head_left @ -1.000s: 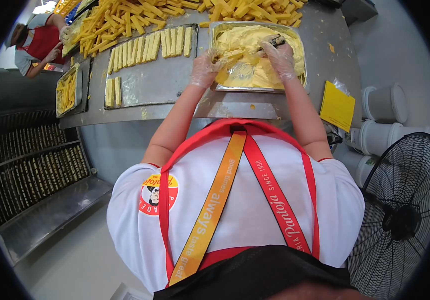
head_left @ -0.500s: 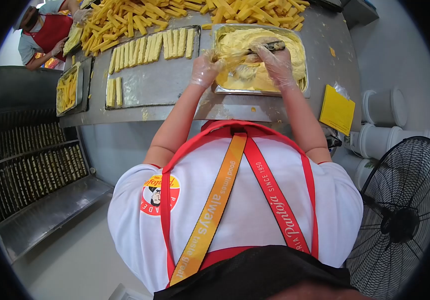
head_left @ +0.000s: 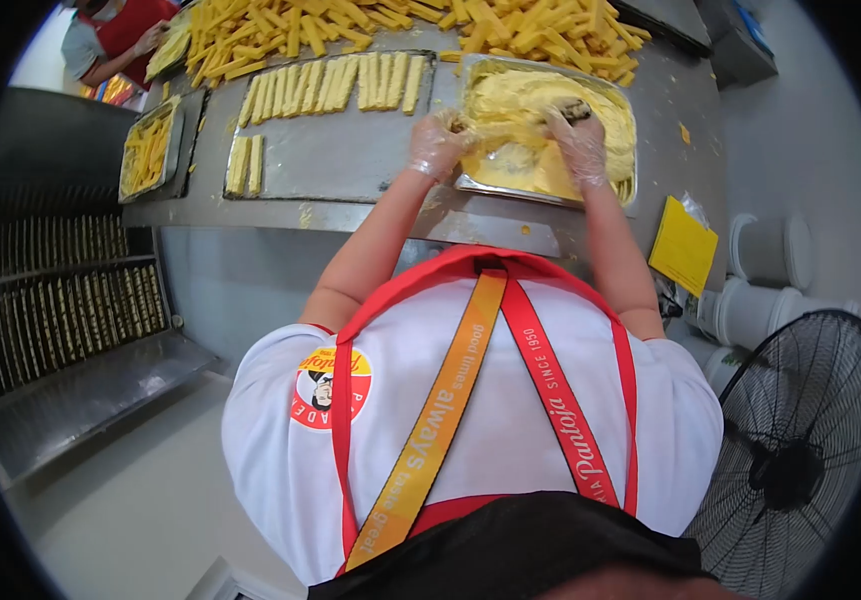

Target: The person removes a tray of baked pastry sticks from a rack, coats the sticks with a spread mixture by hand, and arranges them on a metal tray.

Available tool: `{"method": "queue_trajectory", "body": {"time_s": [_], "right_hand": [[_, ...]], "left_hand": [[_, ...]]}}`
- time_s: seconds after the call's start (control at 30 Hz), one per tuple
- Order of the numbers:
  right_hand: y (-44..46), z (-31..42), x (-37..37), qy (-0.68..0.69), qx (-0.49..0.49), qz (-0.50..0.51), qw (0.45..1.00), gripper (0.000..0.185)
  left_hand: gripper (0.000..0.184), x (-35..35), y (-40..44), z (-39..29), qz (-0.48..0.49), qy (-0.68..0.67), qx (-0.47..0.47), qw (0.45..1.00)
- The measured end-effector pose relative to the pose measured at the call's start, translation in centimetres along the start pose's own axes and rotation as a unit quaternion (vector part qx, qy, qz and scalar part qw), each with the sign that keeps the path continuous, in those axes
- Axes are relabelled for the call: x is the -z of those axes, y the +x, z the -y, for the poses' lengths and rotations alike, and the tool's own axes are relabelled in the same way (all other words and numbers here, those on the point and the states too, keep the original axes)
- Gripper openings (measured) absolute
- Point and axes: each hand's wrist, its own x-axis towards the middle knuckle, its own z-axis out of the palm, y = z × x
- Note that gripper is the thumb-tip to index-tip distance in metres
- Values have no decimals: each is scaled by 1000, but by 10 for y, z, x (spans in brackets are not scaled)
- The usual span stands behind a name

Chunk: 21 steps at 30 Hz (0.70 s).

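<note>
Both hands wear clear plastic gloves and work at a metal tray point(head_left: 547, 197) of pale yellow cream point(head_left: 510, 90). My left hand point(head_left: 437, 146) is closed at the tray's left edge, gripping one end of a cream-smeared yellow cake stick point(head_left: 505, 131) that reaches over the cream. Over the right part of the tray, my right hand point(head_left: 580, 148) is wrapped round a dark-handled spatula point(head_left: 576, 110); its blade is mostly hidden. Left of the tray lies a flat baking sheet point(head_left: 325, 160) with a row of cream-coated sticks point(head_left: 300, 88) and a pair nearer the front point(head_left: 246, 163).
Plain yellow cake sticks point(head_left: 540, 30) are heaped along the back. A smaller tray of sticks point(head_left: 148, 150) stands at the left. A co-worker in a red apron point(head_left: 135, 30) is at far left, by a tray rack point(head_left: 60, 320). Right are a yellow sheet point(head_left: 683, 245), tubs and a fan point(head_left: 790, 470).
The whole view has shifted, so the table appears further right. Both hands stay at the cream tray, with the spatula still in my right hand.
</note>
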Motion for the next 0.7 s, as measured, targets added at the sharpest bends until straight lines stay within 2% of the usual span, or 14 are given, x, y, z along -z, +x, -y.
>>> {"method": "queue_trajectory", "body": {"time_s": [0.03, 0.13, 0.17, 0.23, 0.3, 0.4, 0.47, 0.5, 0.67, 0.7], "right_hand": [[2, -5, -1, 21, -10, -18, 1000, 18], [5, -17, -6, -159, 80, -46, 983, 17], [5, -19, -8, -158, 81, -40, 983, 18], [4, -21, -10, -158, 82, -31, 984, 19], [3, -18, -13, -126, 85, -25, 988, 22], [5, -12, -18, -142, 86, -27, 986, 23], [5, -10, -20, -186, 96, -31, 977, 22], [6, -14, -21, -184, 92, -25, 978, 22], [-2, -17, -23, -191, 114, 5, 975, 18], [-14, -8, -25, -149, 103, 29, 983, 17]], "left_hand": [[22, 6, -3, 4, -20, 33, -14, 999], [25, 46, -25, 27, -150, -27, -74, 985], [27, 58, -22, 71, -204, -30, -91, 974], [26, 112, -41, 88, -291, 113, 29, 949], [23, 148, -47, 160, -378, 165, 52, 909], [22, 181, -58, 247, -398, 263, 71, 876], [24, 187, -59, 268, -397, 277, 76, 872], [26, 186, -59, 276, -374, 276, 112, 878], [28, 185, -46, 326, -385, 281, 130, 869], [30, 184, -44, 335, -392, 283, 133, 865]]}}
